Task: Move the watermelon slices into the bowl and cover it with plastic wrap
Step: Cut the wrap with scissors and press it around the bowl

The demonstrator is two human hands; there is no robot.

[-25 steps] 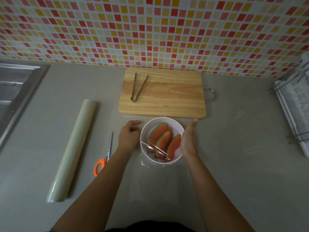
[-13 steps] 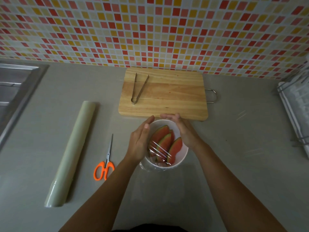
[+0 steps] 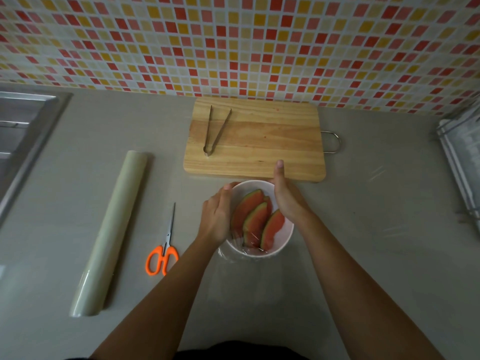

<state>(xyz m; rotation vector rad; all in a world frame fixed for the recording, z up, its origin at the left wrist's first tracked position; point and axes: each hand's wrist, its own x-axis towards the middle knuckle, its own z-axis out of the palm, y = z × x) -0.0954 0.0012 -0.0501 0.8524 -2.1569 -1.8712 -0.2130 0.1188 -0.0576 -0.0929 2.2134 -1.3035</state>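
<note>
On the grey countertop (image 3: 363, 255), just in front of the wooden cutting board (image 3: 259, 141), a white bowl (image 3: 283, 241) holds three watermelon slices (image 3: 255, 216) leaning against one another, red flesh up and green rind along their left edges. Clear plastic wrap (image 3: 249, 240) lies over the near part of the bowl, wrinkled and shiny across the slices, and bunches against the counter at the bowl's near-left side. The left hand (image 3: 217, 216) rests flat against the bowl's left rim with fingers together and extended, gripping nothing. The right hand (image 3: 285, 201) presses on the far-right rim, fingers straight and together, its thumb pointing up over the edge of the board; it too is not closed around anything. Metal tongs (image 3: 214, 131) lie on the left part of the board. To the left of the bowl sit orange-handled scissors (image 3: 163, 252), closed, and beyond them a long roll of plastic wrap (image 3: 111, 229). A steel sink (image 3: 23, 141) occupies the far left.
</note>
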